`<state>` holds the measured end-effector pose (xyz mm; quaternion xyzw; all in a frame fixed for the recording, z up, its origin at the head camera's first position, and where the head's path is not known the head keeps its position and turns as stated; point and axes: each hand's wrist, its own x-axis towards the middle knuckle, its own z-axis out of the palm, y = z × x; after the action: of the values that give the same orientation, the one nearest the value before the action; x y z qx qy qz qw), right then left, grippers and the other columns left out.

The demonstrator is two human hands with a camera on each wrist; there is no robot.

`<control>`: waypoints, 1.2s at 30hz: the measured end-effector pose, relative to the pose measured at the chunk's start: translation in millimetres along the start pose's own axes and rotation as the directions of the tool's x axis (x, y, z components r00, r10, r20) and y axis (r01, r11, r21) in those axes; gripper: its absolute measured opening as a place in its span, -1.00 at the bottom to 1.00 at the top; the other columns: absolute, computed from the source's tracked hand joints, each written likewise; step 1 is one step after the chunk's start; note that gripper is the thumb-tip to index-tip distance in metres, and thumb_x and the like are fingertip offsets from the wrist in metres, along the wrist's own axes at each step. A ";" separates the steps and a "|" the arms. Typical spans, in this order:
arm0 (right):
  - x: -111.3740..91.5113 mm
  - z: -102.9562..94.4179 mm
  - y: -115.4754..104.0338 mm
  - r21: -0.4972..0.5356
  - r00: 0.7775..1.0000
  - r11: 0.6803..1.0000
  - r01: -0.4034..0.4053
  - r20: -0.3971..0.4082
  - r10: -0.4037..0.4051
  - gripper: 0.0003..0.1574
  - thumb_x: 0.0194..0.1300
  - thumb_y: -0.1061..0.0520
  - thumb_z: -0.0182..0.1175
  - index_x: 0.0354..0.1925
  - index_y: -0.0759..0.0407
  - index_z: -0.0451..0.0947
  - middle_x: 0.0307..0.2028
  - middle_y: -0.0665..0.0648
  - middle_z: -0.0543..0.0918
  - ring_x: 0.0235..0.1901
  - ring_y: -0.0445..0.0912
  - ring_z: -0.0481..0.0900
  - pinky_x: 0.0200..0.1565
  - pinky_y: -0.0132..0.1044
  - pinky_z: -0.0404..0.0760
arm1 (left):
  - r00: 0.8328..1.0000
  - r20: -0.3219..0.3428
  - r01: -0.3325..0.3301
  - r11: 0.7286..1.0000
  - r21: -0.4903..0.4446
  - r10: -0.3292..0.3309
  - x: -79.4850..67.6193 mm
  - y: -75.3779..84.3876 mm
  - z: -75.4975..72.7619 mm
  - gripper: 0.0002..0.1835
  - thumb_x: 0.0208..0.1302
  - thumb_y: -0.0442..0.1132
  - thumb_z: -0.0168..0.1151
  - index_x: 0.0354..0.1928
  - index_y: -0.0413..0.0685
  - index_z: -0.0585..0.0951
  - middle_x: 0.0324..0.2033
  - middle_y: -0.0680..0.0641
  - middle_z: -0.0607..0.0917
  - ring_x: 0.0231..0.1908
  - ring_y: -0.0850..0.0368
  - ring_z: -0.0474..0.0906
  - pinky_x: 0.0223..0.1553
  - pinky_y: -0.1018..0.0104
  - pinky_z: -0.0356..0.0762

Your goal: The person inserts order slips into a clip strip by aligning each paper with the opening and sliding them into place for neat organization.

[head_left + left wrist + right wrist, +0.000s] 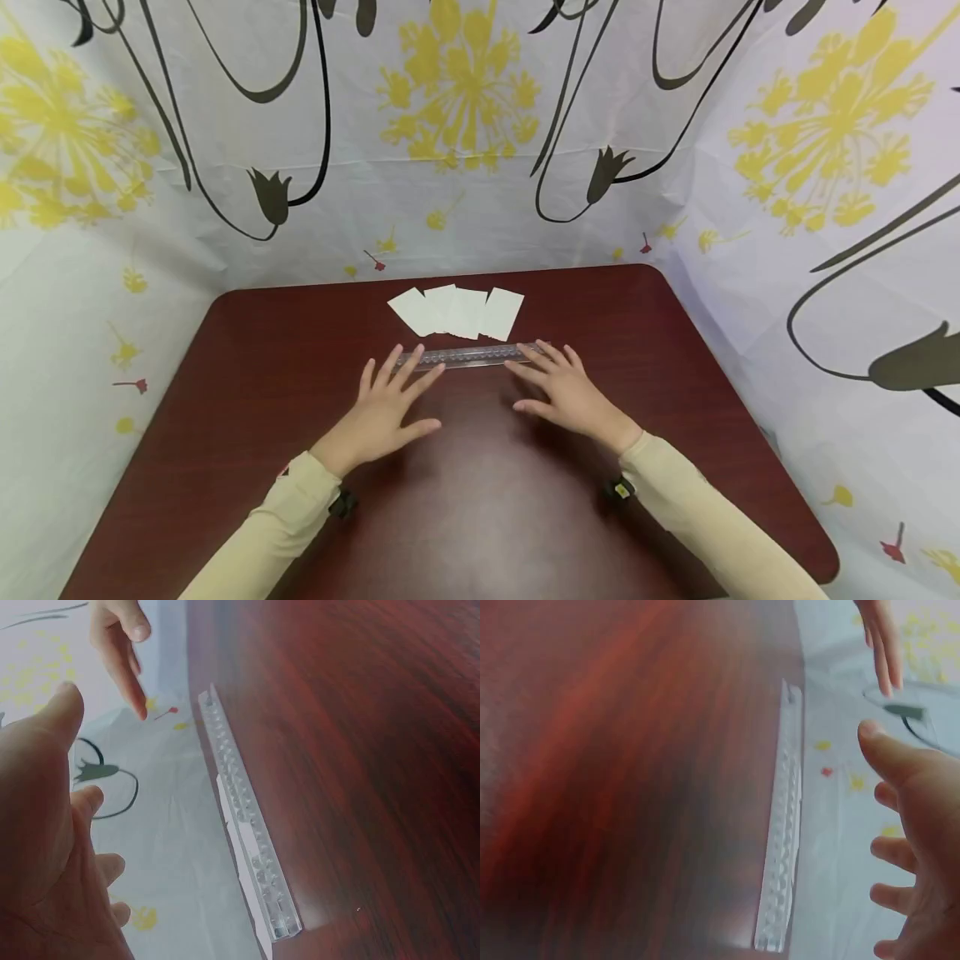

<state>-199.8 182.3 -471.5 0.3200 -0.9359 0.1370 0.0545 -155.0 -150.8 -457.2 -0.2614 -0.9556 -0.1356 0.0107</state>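
A clear plastic ruler (472, 357) lies crosswise on the dark red-brown table; patterned holes or cut-outs run along its length. My left hand (381, 417), fingers spread, hovers above the table at the ruler's left end. Over its right end is my right hand (570, 392), also with spread fingers. Both wrist views show the hands raised apart from the ruler (251, 825), holding nothing. Just behind the ruler, several white paper pieces (467, 313) lie fanned and partly overlapping. In the right wrist view the ruler (780, 825) mostly hides them.
The table (300, 333) has rounded corners and a glossy top. White cloth (465, 217) printed with yellow and dark flowers hangs behind it and along both sides. A small dark device (619, 490) sits at the right wrist, another (342, 503) at the left.
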 end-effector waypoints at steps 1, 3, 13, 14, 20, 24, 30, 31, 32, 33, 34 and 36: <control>1.6 -0.8 4.9 0.012 1.000 1.000 -0.009 -0.020 0.010 -0.20 0.26 -0.29 0.27 0.40 -0.18 0.37 0.49 0.08 0.29 0.50 0.21 0.17 0.41 0.42 0.04 | 1.000 -0.004 0.006 1.000 -0.006 -0.006 1.6 -1.4 -0.8 -0.15 0.32 0.34 0.08 0.56 0.37 0.02 0.60 -0.07 -0.11 0.58 -0.26 -0.27 0.43 -0.49 -0.27; 5.0 -1.3 16.4 0.040 0.997 0.999 -0.031 -0.066 0.034 -0.26 0.24 -0.23 0.31 0.35 -0.12 0.45 0.46 0.07 0.35 0.48 0.18 0.22 0.41 0.37 0.11 | 1.000 -0.022 0.016 1.000 -0.017 -0.016 4.9 -4.7 -2.1 -0.17 0.35 0.32 0.07 0.56 0.37 0.02 0.60 -0.07 -0.10 0.58 -0.26 -0.24 0.43 -0.49 -0.26; 19.9 8.4 75.1 0.174 0.975 0.977 -0.127 -0.161 0.155 -0.50 0.24 -0.02 0.37 0.15 0.02 0.65 0.32 0.21 0.52 0.31 0.19 0.41 0.34 0.28 0.26 | 0.989 -0.124 0.063 0.993 -0.104 -0.075 35.7 -26.8 -8.4 -0.30 0.41 0.13 0.11 0.51 0.13 0.24 0.50 -0.14 0.27 0.52 -0.16 0.11 0.47 -0.29 0.09; 20.4 10.4 79.7 0.181 0.974 0.974 -0.134 -0.157 0.163 -0.51 0.25 -0.01 0.37 0.14 0.03 0.65 0.31 0.22 0.53 0.30 0.19 0.42 0.33 0.28 0.27 | 0.988 -0.133 0.068 0.991 -0.117 -0.083 38.7 -28.9 -9.1 -0.32 0.42 0.11 0.12 0.49 0.10 0.26 0.48 -0.14 0.30 0.50 -0.16 0.15 0.46 -0.27 0.14; 22.3 20.3 96.9 0.204 0.970 0.961 -0.185 -0.116 0.212 -0.56 0.26 0.02 0.36 0.09 0.05 0.68 0.28 0.21 0.56 0.24 0.17 0.45 0.33 0.25 0.30 | 0.974 -0.157 0.130 0.971 -0.202 -0.163 54.3 -39.9 -12.1 -0.40 0.44 0.02 0.11 0.45 0.05 0.32 0.41 -0.13 0.41 0.44 -0.14 0.26 0.44 -0.16 0.27; 24.6 24.2 103.1 0.242 0.964 0.942 -0.231 -0.073 0.255 -0.56 0.26 0.01 0.35 0.11 0.05 0.67 0.26 0.18 0.58 0.26 0.16 0.45 0.33 0.21 0.35 | 0.966 -0.144 0.173 0.949 -0.264 -0.217 63.3 -46.5 -13.9 -0.43 0.47 0.00 0.08 0.45 0.06 0.32 0.40 -0.14 0.43 0.43 -0.15 0.29 0.40 -0.16 0.32; 27.3 31.4 109.4 0.241 0.962 0.938 -0.247 -0.052 0.267 -0.53 0.27 -0.03 0.35 0.13 0.04 0.66 0.24 0.19 0.61 0.26 0.17 0.50 0.29 0.16 0.46 | 0.955 -0.129 0.210 0.916 -0.341 -0.267 74.8 -57.3 -11.5 -0.46 0.47 0.00 0.05 0.42 0.07 0.37 0.37 -0.12 0.46 0.38 -0.15 0.35 0.35 -0.17 0.38; 27.7 32.5 110.0 0.240 0.962 0.938 -0.250 -0.049 0.269 -0.52 0.27 -0.03 0.34 0.13 0.04 0.66 0.24 0.18 0.61 0.26 0.17 0.50 0.29 0.15 0.45 | 0.953 -0.132 0.213 0.911 -0.354 -0.274 76.8 -59.2 -10.8 -0.47 0.47 0.00 0.05 0.42 0.06 0.38 0.36 -0.12 0.48 0.37 -0.15 0.37 0.34 -0.16 0.38; 28.2 33.5 110.4 0.242 0.961 0.936 -0.255 -0.047 0.274 -0.52 0.27 -0.04 0.34 0.13 0.04 0.66 0.24 0.17 0.61 0.27 0.16 0.50 0.30 0.15 0.45 | 0.951 -0.133 0.215 0.906 -0.366 -0.279 78.8 -61.1 -10.1 -0.48 0.47 -0.01 0.05 0.41 0.07 0.39 0.35 -0.12 0.49 0.36 -0.15 0.38 0.34 -0.16 0.39; 28.4 34.1 110.6 0.244 0.960 0.934 -0.259 -0.045 0.278 -0.52 0.28 -0.05 0.34 0.13 0.04 0.66 0.24 0.17 0.61 0.27 0.16 0.50 0.30 0.15 0.44 | 0.949 -0.136 0.214 0.901 -0.378 -0.283 80.7 -62.8 -9.6 -0.48 0.47 -0.03 0.05 0.40 0.06 0.39 0.34 -0.13 0.50 0.35 -0.16 0.39 0.34 -0.16 0.39; 28.5 34.9 110.9 0.245 0.959 0.934 -0.261 -0.043 0.279 -0.52 0.28 -0.05 0.33 0.13 0.05 0.66 0.24 0.17 0.61 0.27 0.16 0.50 0.31 0.16 0.44 | 0.948 -0.138 0.216 0.897 -0.386 -0.288 82.7 -64.6 -8.9 -0.49 0.47 -0.03 0.05 0.40 0.05 0.41 0.33 -0.13 0.51 0.34 -0.16 0.40 0.33 -0.15 0.40; 28.6 36.1 111.1 0.244 0.958 0.932 -0.267 -0.040 0.285 -0.53 0.28 -0.06 0.33 0.13 0.04 0.66 0.24 0.16 0.62 0.27 0.16 0.51 0.30 0.16 0.45 | 0.945 -0.139 0.221 0.892 -0.396 -0.296 86.5 -68.2 -8.1 -0.50 0.47 -0.05 0.05 0.39 0.02 0.42 0.32 -0.15 0.52 0.32 -0.17 0.44 0.31 -0.14 0.42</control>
<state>-291.1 239.3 -525.2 0.1844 -0.9459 0.2653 0.0310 -264.3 -166.3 -458.8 -0.1141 -0.9325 -0.3407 0.0362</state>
